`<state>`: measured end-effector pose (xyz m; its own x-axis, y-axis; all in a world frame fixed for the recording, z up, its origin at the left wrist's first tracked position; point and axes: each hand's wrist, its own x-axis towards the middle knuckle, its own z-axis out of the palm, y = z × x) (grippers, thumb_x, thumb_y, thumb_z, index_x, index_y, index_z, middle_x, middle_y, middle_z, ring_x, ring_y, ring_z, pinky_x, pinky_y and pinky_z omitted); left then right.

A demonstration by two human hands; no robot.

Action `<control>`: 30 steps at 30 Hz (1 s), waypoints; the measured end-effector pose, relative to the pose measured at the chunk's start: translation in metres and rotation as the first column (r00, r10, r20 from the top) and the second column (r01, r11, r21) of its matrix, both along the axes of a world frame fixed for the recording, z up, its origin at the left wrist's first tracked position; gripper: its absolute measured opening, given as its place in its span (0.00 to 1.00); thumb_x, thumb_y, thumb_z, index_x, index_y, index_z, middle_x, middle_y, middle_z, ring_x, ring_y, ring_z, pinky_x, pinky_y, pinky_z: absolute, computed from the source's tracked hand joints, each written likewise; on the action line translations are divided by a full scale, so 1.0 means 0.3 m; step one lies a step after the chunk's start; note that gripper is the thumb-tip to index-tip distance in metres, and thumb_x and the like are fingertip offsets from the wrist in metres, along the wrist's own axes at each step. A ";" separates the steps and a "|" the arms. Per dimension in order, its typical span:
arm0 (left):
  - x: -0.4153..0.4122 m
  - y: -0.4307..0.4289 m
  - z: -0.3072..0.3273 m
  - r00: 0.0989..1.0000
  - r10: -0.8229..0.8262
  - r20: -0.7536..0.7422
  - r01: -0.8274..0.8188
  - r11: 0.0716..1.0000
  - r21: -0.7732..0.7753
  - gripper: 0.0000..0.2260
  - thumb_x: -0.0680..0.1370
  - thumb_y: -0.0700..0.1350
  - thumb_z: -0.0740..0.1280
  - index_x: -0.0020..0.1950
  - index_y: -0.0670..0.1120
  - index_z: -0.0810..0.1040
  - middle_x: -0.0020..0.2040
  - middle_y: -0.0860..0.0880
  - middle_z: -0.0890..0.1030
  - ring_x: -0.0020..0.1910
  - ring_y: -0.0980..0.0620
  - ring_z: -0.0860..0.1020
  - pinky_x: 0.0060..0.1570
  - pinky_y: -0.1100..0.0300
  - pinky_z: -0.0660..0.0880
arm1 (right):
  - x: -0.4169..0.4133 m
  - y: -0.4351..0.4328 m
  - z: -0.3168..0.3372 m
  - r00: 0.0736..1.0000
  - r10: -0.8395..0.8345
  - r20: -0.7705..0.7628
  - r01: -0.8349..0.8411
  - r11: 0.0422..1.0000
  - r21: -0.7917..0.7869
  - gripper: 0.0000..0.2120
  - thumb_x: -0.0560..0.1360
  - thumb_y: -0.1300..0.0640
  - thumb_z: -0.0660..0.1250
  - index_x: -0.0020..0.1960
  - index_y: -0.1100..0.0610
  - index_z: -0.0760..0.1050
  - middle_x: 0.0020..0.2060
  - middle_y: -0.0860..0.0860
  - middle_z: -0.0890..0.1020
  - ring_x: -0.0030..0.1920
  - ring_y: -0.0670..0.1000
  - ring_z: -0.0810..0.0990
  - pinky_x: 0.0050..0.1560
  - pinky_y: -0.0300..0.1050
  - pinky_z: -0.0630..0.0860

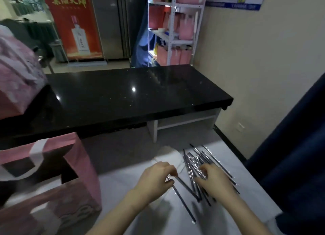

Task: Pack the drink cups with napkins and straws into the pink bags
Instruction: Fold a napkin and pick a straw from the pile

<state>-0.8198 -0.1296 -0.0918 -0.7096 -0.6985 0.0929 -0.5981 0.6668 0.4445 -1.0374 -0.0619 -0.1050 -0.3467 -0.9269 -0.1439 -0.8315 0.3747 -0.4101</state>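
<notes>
A pile of wrapped black straws [200,161] lies on the white table [242,185] in front of me. My left hand [154,178] pinches one straw [184,204] that runs down and right from its fingers. My right hand [213,180] rests on the pile with fingers curled into the straws. A stack of white napkins [169,157] lies just beyond my left hand. An open pink bag [52,173] with white handles stands at the left of the table. No drink cup shows.
A black glossy counter [123,97] spans the middle, with another pink bag [15,76] at its left end. A white shelf [175,32] with pink bags stands behind it. A dark blue curtain [295,146] hangs at the right.
</notes>
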 end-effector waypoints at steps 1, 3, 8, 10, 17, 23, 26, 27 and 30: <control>-0.038 -0.006 -0.041 1.000 -0.015 0.027 0.015 1.000 0.022 0.12 0.75 0.47 0.65 0.57 0.54 0.77 0.55 0.56 0.78 0.57 0.55 0.74 0.54 0.58 0.72 | -0.021 0.015 -0.028 1.000 -0.028 -0.013 0.028 0.999 0.020 0.24 0.71 0.44 0.71 0.64 0.52 0.74 0.57 0.51 0.77 0.56 0.52 0.76 0.55 0.45 0.74; -0.114 -0.014 -0.112 0.998 -0.034 0.060 0.031 0.998 0.059 0.13 0.75 0.47 0.65 0.59 0.54 0.77 0.56 0.55 0.77 0.58 0.54 0.73 0.54 0.59 0.71 | -0.051 0.034 -0.076 0.996 -0.069 -0.051 0.072 0.996 0.044 0.26 0.71 0.42 0.69 0.65 0.52 0.72 0.59 0.51 0.76 0.59 0.53 0.74 0.56 0.46 0.73; -0.298 -0.025 -0.215 0.993 -0.061 0.105 0.057 0.998 0.041 0.14 0.75 0.43 0.64 0.61 0.52 0.76 0.59 0.53 0.75 0.59 0.51 0.73 0.49 0.56 0.74 | -0.080 0.053 -0.172 0.970 -0.084 -0.229 0.110 0.989 0.104 0.25 0.73 0.39 0.65 0.64 0.52 0.70 0.60 0.51 0.74 0.62 0.54 0.71 0.56 0.48 0.71; -0.344 -0.028 -0.230 0.992 -0.078 0.104 0.076 0.997 0.017 0.15 0.76 0.42 0.62 0.61 0.51 0.76 0.59 0.51 0.75 0.59 0.49 0.73 0.48 0.55 0.75 | -0.081 0.056 -0.199 0.959 -0.053 -0.278 0.085 0.991 0.103 0.22 0.75 0.41 0.64 0.64 0.53 0.69 0.60 0.51 0.74 0.61 0.53 0.72 0.56 0.47 0.71; -0.483 -0.044 -0.262 0.979 -0.134 0.153 0.138 0.990 -0.019 0.15 0.79 0.44 0.59 0.66 0.51 0.72 0.61 0.49 0.73 0.60 0.47 0.73 0.51 0.52 0.75 | -0.161 0.072 -0.242 0.982 -0.122 -0.146 0.126 0.992 0.020 0.10 0.78 0.53 0.60 0.58 0.53 0.74 0.55 0.50 0.77 0.57 0.51 0.75 0.52 0.45 0.73; -0.528 -0.054 -0.229 0.986 -0.138 0.091 0.151 0.975 -0.160 0.12 0.79 0.51 0.64 0.59 0.51 0.80 0.59 0.48 0.75 0.57 0.45 0.73 0.52 0.50 0.73 | -0.228 0.107 -0.191 0.986 -0.157 -0.062 0.147 0.979 -0.141 0.08 0.78 0.53 0.62 0.55 0.51 0.76 0.54 0.48 0.77 0.53 0.51 0.77 0.48 0.43 0.72; -0.529 -0.063 -0.209 0.990 -0.137 0.036 0.141 0.961 -0.238 0.06 0.77 0.51 0.68 0.50 0.50 0.81 0.58 0.49 0.78 0.59 0.44 0.74 0.56 0.50 0.72 | -0.252 0.133 -0.154 0.990 -0.133 -0.048 0.121 0.973 -0.196 0.06 0.78 0.53 0.63 0.54 0.51 0.75 0.52 0.46 0.77 0.49 0.50 0.78 0.43 0.42 0.70; -0.527 -0.065 -0.203 0.988 -0.148 0.050 0.155 0.954 -0.257 0.06 0.77 0.51 0.66 0.49 0.51 0.80 0.58 0.50 0.79 0.61 0.45 0.74 0.60 0.49 0.70 | -0.257 0.140 -0.142 0.992 -0.118 -0.044 0.107 0.974 -0.201 0.05 0.79 0.54 0.63 0.53 0.51 0.75 0.51 0.46 0.78 0.48 0.50 0.78 0.42 0.42 0.70; -0.509 -0.069 -0.175 0.981 -0.188 0.057 0.196 0.937 -0.290 0.06 0.79 0.50 0.63 0.49 0.51 0.78 0.48 0.53 0.79 0.57 0.49 0.76 0.68 0.49 0.64 | -0.263 0.154 -0.102 0.997 -0.068 -0.046 0.057 0.976 -0.210 0.05 0.79 0.54 0.62 0.54 0.49 0.73 0.50 0.44 0.79 0.47 0.49 0.78 0.42 0.43 0.72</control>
<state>-0.9726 -0.1503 -0.1443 -0.8328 -0.4934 0.2509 -0.4548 0.8683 0.1979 -1.1163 -0.0156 -0.1356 -0.4064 -0.9110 0.0705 -0.8319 0.3370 -0.4409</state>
